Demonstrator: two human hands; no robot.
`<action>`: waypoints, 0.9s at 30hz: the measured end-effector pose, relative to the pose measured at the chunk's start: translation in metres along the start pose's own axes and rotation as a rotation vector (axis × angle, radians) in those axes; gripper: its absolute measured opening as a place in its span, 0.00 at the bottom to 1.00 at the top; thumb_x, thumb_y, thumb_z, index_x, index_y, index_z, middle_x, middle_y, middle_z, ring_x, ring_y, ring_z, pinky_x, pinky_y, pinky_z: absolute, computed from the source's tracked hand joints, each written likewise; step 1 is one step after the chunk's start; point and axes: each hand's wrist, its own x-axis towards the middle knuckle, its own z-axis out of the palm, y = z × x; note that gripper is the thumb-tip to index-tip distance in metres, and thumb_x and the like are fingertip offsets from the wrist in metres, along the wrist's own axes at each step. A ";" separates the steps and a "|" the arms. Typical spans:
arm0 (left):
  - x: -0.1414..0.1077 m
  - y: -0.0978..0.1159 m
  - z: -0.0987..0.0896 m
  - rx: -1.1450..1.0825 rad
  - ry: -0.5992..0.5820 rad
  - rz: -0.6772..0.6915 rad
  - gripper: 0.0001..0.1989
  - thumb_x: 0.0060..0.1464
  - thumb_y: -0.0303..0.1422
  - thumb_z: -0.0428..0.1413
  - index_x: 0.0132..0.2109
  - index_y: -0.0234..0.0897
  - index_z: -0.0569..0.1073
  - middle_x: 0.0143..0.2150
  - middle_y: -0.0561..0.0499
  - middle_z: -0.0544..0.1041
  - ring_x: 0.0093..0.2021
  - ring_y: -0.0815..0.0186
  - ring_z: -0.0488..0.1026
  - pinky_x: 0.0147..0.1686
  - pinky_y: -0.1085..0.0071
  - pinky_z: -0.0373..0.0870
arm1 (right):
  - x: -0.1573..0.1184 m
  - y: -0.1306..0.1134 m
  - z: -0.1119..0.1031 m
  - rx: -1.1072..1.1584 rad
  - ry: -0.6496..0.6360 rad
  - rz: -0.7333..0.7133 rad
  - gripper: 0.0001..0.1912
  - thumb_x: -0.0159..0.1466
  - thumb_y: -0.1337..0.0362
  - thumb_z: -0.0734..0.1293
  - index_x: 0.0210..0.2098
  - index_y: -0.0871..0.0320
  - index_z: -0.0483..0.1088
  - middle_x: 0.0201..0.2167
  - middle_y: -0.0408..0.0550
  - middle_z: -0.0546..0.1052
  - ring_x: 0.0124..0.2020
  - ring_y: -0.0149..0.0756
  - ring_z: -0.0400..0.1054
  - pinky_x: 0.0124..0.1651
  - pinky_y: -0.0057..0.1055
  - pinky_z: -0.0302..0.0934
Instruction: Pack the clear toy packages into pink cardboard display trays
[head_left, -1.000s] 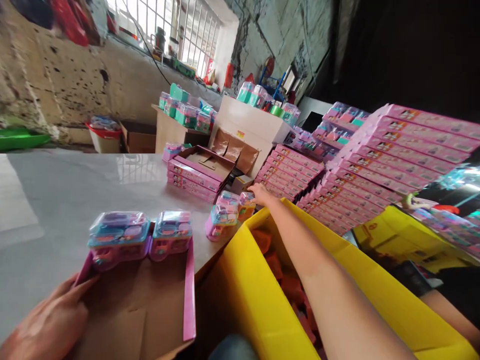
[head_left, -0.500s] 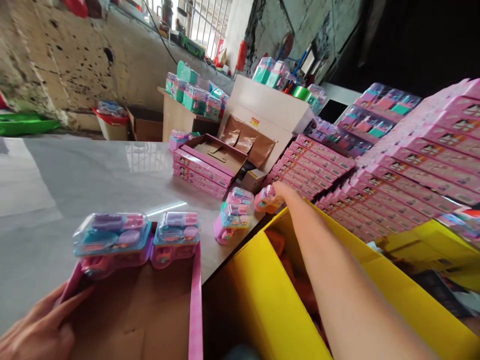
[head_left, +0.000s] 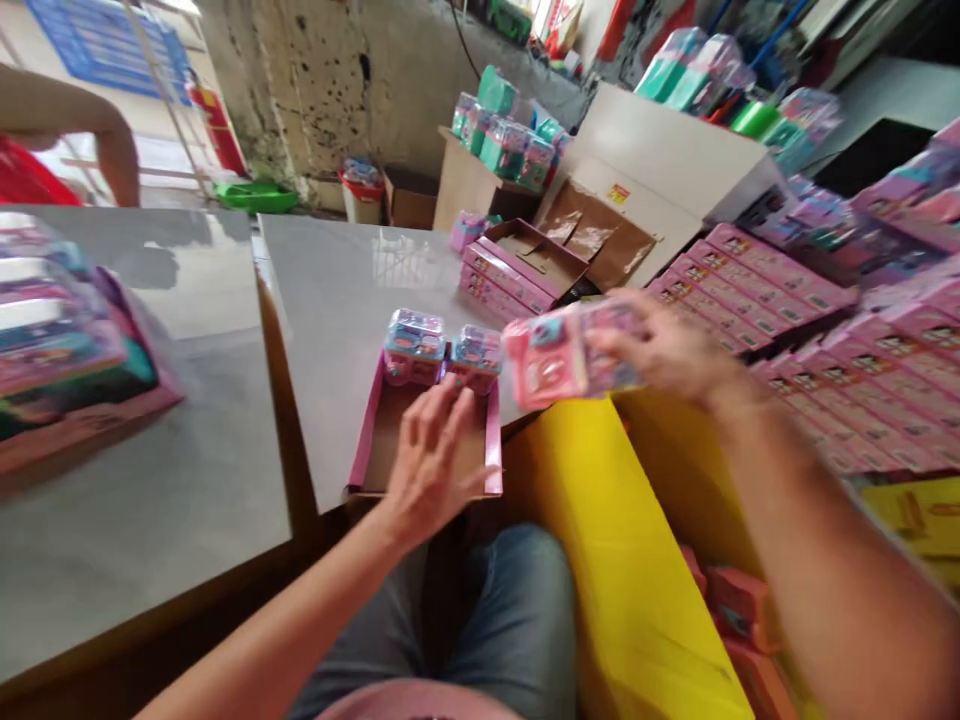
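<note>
A shallow pink cardboard tray (head_left: 493, 450) lies at the near edge of the grey table. Two clear-lidded toy cases stand side by side at its far end, one on the left (head_left: 414, 345) and one on the right (head_left: 477, 357). My left hand (head_left: 431, 455) is over the tray, fingers spread and fingertips near the right case, holding nothing. My right hand (head_left: 660, 345) grips a pink toy case (head_left: 551, 360) in the air, right of the tray and above the yellow box's corner.
A large yellow box (head_left: 615, 540) with orange-pink items stands at my right. Stacked pink boxes (head_left: 720, 280) fill the back right. A filled tray (head_left: 142, 400) sits on the left table. Another person's arm (head_left: 112, 130) shows at the upper left.
My right hand has come back toward the tray with a pink case. My left hand has left the tray's left side and moved over its middle. The view has swung left.
</note>
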 end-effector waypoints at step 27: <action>-0.017 -0.165 0.010 -0.549 -0.349 -0.521 0.67 0.41 0.52 0.68 0.75 0.33 0.36 0.73 0.30 0.49 0.71 0.40 0.54 0.69 0.46 0.52 | -0.046 -0.144 0.264 0.538 -0.089 0.033 0.30 0.54 0.53 0.77 0.51 0.61 0.70 0.48 0.56 0.75 0.49 0.48 0.73 0.50 0.37 0.67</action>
